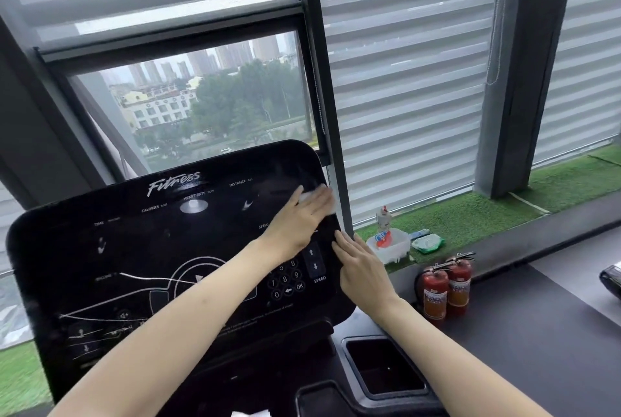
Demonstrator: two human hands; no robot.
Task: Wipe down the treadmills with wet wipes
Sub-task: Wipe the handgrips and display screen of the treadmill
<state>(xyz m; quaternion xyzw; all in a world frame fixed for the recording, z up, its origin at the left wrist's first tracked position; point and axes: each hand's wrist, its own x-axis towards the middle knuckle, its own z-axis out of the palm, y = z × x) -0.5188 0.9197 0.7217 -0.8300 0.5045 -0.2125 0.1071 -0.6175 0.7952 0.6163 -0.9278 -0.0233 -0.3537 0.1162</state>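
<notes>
White scrap [251,413]: at the bottom edge, cut off; what it is cannot be told.
Cup holder [386,368]: dark recessed tray, low and to the right of the console.
Console [134,265]: glossy black treadmill panel, tilted towards the camera, in front of a window.
Writing: "Fitness" in white script at the top; "CALORIES kcal", "HEART RATE bpm", "DISTANCE km", "TIME", "INCLINE" and "SPEED"; a keypad with digits, "OK" and arrow keys.
Left hand [297,220]: fingers straight and together, laid flat on the wet wipe.
Wet wipe [306,197]: white, pressed against the console's upper right corner, showing past the fingertips.
Right hand [364,270]: fingers straight and relaxed, resting on the console's right edge beside the speed arrows, holding nothing.
Fire extinguishers [447,289]: two, red, side by side on the floor against the ledge; labels too small to read.
Ledge [470,218]: green turf, with a white tub [391,250] and a green-and-white wipes pack [428,243]; print unreadable.
</notes>
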